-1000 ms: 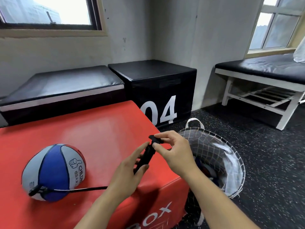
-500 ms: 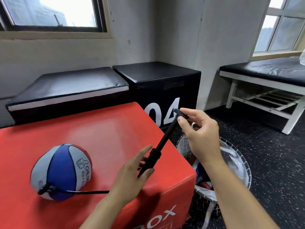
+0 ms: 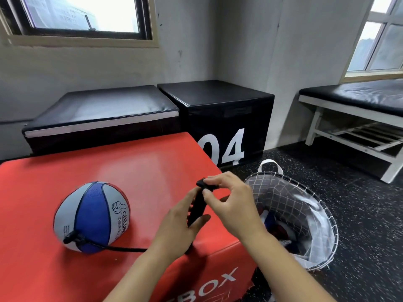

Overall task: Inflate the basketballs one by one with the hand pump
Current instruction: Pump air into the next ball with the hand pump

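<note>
Pinching the pump (image 3: 197, 207), both hands (image 3: 231, 207) work beside a ball (image 3: 91, 216) marked "CHILD", near box "04" (image 3: 222, 118).

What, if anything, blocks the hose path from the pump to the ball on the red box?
Nothing visible does. The hose lies on bare red box from the ball to the left hand, which holds the pump.
</note>
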{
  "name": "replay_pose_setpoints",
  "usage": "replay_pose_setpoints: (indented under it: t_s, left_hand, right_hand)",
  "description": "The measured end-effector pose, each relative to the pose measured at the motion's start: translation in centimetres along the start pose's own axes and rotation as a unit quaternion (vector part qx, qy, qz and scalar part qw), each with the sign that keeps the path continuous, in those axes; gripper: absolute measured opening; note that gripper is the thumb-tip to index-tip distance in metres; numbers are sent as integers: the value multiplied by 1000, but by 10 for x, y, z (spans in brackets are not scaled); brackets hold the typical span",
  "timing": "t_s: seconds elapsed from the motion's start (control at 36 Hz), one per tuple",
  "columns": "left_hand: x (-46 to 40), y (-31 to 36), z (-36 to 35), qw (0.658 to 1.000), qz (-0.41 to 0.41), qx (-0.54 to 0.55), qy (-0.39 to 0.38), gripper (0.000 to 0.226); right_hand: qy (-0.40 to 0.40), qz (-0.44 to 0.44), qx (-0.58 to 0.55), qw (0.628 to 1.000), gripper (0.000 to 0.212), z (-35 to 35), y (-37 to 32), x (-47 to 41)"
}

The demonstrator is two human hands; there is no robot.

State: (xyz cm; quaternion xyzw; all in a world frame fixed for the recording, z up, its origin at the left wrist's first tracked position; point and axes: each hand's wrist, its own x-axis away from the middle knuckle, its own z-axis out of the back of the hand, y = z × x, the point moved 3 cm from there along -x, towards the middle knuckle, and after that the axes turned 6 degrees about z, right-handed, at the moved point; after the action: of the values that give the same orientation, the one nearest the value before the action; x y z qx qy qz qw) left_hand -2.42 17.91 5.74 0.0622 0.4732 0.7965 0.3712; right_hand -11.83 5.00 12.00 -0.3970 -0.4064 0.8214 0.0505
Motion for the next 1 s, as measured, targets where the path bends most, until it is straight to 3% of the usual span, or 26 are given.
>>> replay_pose_setpoints:
  t_s: [0.11,0.25,0.5,0.72,1.0]
  left_hand:
    - [-1,-3,-3,1000,8,-4,14,70]
    - [-3,0,-11,1000,12,-12,-2,70]
    - [-3,13,-22,996,-18,-61,-59,71]
    - [-1,11,-17,998,-10,-41,-53,63]
    - [-2,9,-7,999,0,-27,-27,74]
  right_hand:
    - [-3,15,37,999,25,-4,3,4]
    - [26,-19,0,999,25,14,10,0]
    - [204,-67,-119,969,25,92,11,-28]
    - [164,-2,5,987,19,86,-7,-22]
    - [74,14,20,997,14,37,-8,-8]
